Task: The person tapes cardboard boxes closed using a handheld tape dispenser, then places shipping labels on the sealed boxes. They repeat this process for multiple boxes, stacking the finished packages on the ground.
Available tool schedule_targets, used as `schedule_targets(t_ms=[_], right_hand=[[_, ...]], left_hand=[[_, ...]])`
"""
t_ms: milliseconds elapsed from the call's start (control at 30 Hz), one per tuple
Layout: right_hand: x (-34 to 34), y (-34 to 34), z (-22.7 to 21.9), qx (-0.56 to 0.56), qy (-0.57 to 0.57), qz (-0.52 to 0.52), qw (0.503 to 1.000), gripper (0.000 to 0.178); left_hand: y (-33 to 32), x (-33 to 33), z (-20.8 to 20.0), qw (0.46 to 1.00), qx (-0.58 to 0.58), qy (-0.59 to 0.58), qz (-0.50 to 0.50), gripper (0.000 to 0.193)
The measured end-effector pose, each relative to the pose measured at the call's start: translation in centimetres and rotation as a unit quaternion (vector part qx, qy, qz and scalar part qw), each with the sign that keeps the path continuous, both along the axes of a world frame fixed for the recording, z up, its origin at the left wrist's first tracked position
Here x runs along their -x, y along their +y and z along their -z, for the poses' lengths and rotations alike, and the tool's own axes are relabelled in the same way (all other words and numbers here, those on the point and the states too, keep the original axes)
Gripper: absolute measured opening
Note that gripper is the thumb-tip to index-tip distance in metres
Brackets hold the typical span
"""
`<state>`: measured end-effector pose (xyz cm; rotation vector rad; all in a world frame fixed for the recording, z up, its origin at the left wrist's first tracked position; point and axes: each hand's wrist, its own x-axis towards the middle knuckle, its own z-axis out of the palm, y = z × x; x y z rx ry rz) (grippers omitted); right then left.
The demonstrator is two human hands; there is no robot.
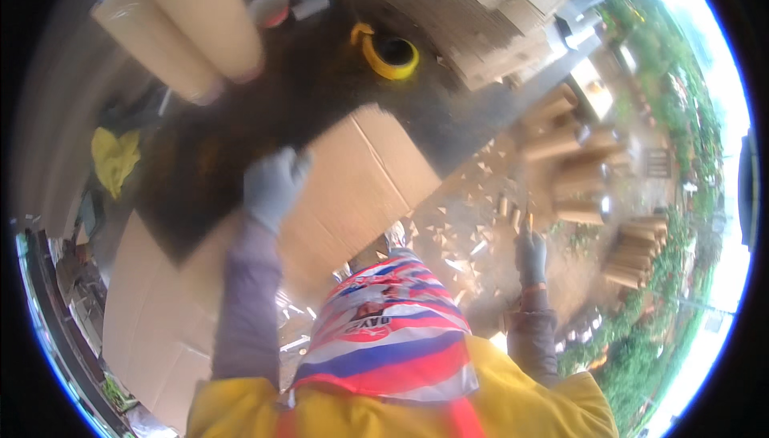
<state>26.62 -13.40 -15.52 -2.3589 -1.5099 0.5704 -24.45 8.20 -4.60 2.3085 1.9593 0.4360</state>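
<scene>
A creased brown cardboard sheet (352, 178) lies across the edge of a dark table, slanting toward my body. My left hand (272, 187), in a grey glove, closes on the sheet's left edge; some of its fingers are blurred. Off to the right, away from the sheet, my gloved right hand (531, 260) is closed around a thin tool (529, 221) with a yellow-orange end. Blur hides what kind of tool it is. A larger cardboard sheet (164, 318) extends below my left forearm.
A yellow tape roll (390, 55) sits on the dark tabletop (308, 70). Stacked flat cardboard (497, 26) is at the far right, with tall cardboard pieces (180, 30) far left. A yellow cloth (114, 160) lies left. Cardboard tubes (581, 182) and scattered scraps (460, 234) cover ground at right.
</scene>
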Motion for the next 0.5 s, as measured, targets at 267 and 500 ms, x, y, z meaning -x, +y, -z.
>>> schedule_targets(t_ms=[267, 500], right_hand=[[16.6, 5.4, -5.0, 0.021, 0.216, 0.028, 0.976, 0.033], [21.9, 7.4, -9.5, -0.133, 0.156, -0.072, 0.976, 0.035]], left_hand=[[2.8, 10.0, 3.7, 0.997, -0.031, -0.008, 0.063, 0.046], [-8.8, 0.8, 2.7, 0.994, 0.026, 0.081, 0.07, 0.052]])
